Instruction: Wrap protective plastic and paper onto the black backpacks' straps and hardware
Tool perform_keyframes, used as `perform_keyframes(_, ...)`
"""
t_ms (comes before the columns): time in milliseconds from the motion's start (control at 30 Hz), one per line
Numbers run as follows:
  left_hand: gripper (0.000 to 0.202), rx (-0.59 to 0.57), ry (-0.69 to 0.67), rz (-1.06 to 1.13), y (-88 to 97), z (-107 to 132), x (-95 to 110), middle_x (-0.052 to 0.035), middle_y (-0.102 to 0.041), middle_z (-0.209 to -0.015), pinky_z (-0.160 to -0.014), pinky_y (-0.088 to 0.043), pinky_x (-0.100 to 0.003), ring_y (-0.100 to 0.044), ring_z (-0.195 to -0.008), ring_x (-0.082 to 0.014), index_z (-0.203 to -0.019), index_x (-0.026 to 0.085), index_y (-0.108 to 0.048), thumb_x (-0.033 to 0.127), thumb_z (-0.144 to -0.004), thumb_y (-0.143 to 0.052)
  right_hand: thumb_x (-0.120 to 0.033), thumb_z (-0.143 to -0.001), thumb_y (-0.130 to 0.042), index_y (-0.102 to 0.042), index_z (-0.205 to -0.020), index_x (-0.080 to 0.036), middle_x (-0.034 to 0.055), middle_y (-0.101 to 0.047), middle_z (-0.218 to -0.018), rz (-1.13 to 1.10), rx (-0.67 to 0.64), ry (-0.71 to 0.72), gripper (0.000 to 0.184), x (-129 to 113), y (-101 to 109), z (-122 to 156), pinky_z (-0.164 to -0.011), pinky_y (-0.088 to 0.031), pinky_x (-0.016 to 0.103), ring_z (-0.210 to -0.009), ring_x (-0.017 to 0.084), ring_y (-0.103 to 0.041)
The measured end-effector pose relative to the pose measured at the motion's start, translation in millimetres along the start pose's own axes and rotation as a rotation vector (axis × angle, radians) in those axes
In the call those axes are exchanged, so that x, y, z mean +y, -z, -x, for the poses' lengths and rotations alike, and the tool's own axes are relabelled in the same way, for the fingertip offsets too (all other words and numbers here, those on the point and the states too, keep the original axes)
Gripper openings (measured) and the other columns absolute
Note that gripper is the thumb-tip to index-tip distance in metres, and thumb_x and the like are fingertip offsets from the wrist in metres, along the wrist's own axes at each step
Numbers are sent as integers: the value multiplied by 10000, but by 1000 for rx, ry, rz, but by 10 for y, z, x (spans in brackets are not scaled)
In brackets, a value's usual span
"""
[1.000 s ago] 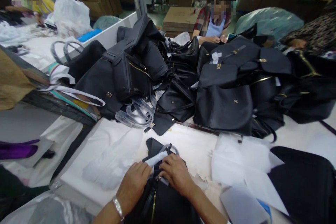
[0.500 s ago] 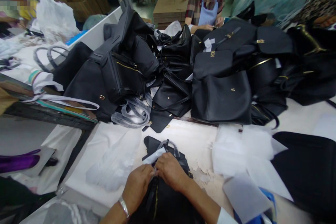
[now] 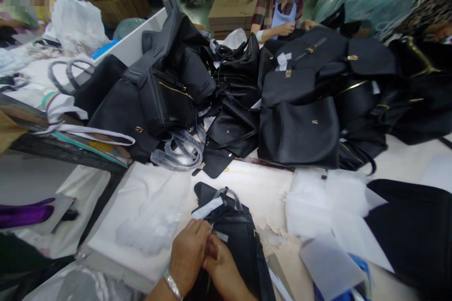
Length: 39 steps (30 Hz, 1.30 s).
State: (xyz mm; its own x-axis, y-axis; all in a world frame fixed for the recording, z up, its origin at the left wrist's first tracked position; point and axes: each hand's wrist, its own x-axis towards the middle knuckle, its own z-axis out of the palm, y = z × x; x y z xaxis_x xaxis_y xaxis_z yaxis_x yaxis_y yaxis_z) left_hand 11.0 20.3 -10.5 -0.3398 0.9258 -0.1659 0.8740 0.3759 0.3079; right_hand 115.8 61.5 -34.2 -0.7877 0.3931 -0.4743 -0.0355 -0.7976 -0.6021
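Observation:
A black leather bag (image 3: 237, 240) lies on the white table right in front of me, its handle partly wrapped in white paper and clear plastic (image 3: 212, 204). My left hand (image 3: 187, 256), with a silver bracelet on the wrist, rests curled on the bag's near left side. My right hand (image 3: 221, 270) is pressed against it, fingers closed in a pinch at the bag's edge. What the fingers pinch is hidden between the two hands.
A big heap of black bags (image 3: 296, 99) fills the table's middle. White tissue sheets (image 3: 328, 207) lie to the right, a clear plastic bag (image 3: 151, 221) to the left. A person in a plaid shirt (image 3: 278, 9) works across the table. Another black bag (image 3: 416, 230) sits at right.
Both hands have slid back toward me, down the bag, so more of its top and wrapped handle shows. The person across has moved a hand over the bag heap.

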Motion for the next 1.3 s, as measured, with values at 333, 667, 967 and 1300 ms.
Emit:
perform_keyframes(333,470,-30,271,662,-34,437,119,-121,-522,-1367,-1051,-402,-358,-492,-1247,-202,-1402,180,-362,254,-939,-336,-273,-771,-665,-616,-1078,-207,40,-686,-1001,-139,129,-22,318,93,-53,-16,-864,-449,351,-933,209,-625)
perform_keyframes(667,425,-140,450,1109,128,742,-356,-112,-677,-1091,-845,-498,-363,-645,-948,-246,-1126,180,-594,467,-811,-587,-225,-729,-747,-628,-1008,-182,60,-684,-954,-483,15,-69,307,128,37,-102,-850,-469,358,-875,185,-635)
perform_keyframes(967,368,-861,481,1456,266,938,-696,9,-652,-643,-456,-387,-189,-522,-473,-97,-815,139,-675,329,-527,-804,-196,-756,-707,-623,-951,-232,-44,-574,-774,-689,-28,-54,216,100,-59,-191,-899,-465,334,-679,97,-545)
perform_keyframes(1300,508,-682,524,1544,392,1156,-427,-40,-690,-879,-498,-351,-167,-517,-603,-87,-1020,159,-690,418,-590,-761,-163,-780,-683,-607,-919,-251,-68,-507,-710,-722,-43,-51,182,73,-98,-247,-764,-471,237,-618,70,-489)
